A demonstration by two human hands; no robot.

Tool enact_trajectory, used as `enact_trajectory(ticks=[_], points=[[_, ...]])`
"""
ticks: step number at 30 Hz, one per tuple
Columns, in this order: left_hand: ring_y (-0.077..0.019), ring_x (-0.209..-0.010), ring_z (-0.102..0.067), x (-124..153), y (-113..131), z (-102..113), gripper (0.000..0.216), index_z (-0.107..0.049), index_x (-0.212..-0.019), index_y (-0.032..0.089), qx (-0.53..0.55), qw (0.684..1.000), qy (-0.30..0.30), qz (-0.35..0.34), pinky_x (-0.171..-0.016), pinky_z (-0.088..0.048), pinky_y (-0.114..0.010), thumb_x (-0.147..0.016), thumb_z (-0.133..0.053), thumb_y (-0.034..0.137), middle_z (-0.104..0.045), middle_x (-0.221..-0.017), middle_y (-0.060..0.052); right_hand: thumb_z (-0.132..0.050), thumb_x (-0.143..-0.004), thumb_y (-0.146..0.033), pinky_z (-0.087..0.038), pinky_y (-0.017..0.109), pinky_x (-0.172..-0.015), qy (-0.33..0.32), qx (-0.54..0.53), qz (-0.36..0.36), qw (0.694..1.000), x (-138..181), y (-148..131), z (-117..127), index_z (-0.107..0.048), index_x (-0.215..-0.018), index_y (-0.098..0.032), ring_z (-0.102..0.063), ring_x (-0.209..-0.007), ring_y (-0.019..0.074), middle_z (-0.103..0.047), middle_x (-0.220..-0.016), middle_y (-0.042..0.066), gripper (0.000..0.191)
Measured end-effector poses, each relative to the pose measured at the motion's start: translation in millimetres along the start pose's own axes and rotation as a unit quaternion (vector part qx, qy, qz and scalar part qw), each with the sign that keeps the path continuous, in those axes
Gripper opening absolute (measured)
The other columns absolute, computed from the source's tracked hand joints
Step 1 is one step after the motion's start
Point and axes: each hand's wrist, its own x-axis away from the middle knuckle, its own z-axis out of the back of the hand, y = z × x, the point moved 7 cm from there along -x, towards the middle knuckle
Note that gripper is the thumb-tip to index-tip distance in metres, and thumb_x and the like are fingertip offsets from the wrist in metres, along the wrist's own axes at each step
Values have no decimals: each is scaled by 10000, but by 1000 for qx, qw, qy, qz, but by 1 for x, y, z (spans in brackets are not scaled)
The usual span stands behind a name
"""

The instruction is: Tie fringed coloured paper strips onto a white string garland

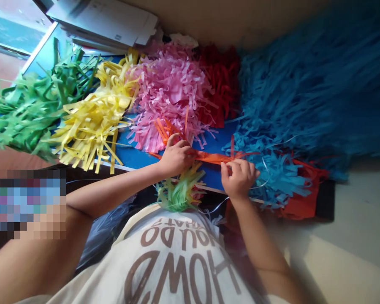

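An orange fringed paper strip point(210, 157) stretches level between my two hands over the blue tabletop. My left hand point(177, 156) is closed round one end, with loose orange fringes sticking out above the fingers. At the other end, my right hand point(239, 175) pinches the strip, and some fringes show past the fingertips. Just below my left hand hangs a small green and yellow fringed bundle point(179, 192), close to my shirt. A thin white string point(220, 204) runs near my right wrist; where it is fastened I cannot tell.
Piles of green fringe point(28, 112), yellow fringe point(88, 122), pink fringe point(171, 88) and dark red fringe point(221, 84) cover the table point(126, 158). Blue fringe point(291, 93) heaps up on the right, with red-orange paper point(304, 198) beside it. White papers point(107, 21) are stacked at the back.
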Motion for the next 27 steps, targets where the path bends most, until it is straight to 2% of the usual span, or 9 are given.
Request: enact_trajectory(ticks=[3, 6, 11, 16, 19, 23, 27], points=[[-249, -1034, -636, 0, 0, 0, 252, -789, -949, 291, 10, 1000, -6, 5, -1202, -142, -598, -960, -539, 322, -770, -1011, -14, -649, -880, -389, -344, 456, -837, -32, 5, -28, 999, 1, 2, -5, -704, -896, -228, -559, -893, 289, -692, -967, 113, 171], [-255, -1051, -631, 0, 0, 0, 269, -790, -951, 285, 11, 1000, -11, 8, -1204, -128, -605, -968, -523, 323, -767, -1035, -19, -667, -868, -416, -366, 493, -884, -74, -18, -43, 996, 1, 1, -12, -724, -937, -231, -558, -1004, 326, -690, -1109, 126, 207], [-258, -1051, -623, 1, 0, -2, 258, -784, -963, 285, -6, 1000, -13, 6, -1196, -134, -616, -967, -533, 342, -763, -1015, -25, -679, -865, -402, -411, 521, -1031, -78, -121, -64, 988, -2, 1, -18, -722, -997, -224, -519, -1226, 334, -618, -1317, 140, 226], [-260, -1055, -620, 2, 2, -1, 234, -782, -957, 278, -8, 1000, -7, -3, -1199, -133, -625, -951, -551, 317, -756, -1009, -35, -653, -881, -433, -413, 500, -1082, -74, -222, -120, 965, -2, 9, -27, -714, -960, -205, -550, -1235, 300, -626, -1291, 146, 248], [-265, -1057, -620, 2, 3, 0, 239, -779, -977, 280, -9, 1000, -7, -5, -1195, -143, -632, -955, -543, 309, -755, -1012, -38, -663, -869, -451, -401, 516, -1087, -86, -223, -143, 961, -1, 13, -34, -716, -929, -207, -536, -1255, 311, -625, -1295, 149, 257], [-269, -1059, -618, 2, 4, -2, 261, -776, -995, 286, -22, 1000, -20, -4, -1188, -132, -647, -967, -519, 319, -752, -1007, -38, -695, -851, -419, -397, 530, -1085, -90, -199, -140, 966, -3, 15, -36, -735, -873, -219, -517, -1270, 323, -622, -1324, 136, 205], [-268, -1060, -620, 2, 4, -3, 236, -775, -978, 287, -20, 1000, -19, 4, -1193, -118, -649, -948, -541, 293, -751, -1022, -37, -678, -863, -378, -448, 493, -1043, -73, -205, -118, 969, -6, 16, -27, -698, -874, -218, -567, -1221, 298, -642, -1241, 134, 162]])
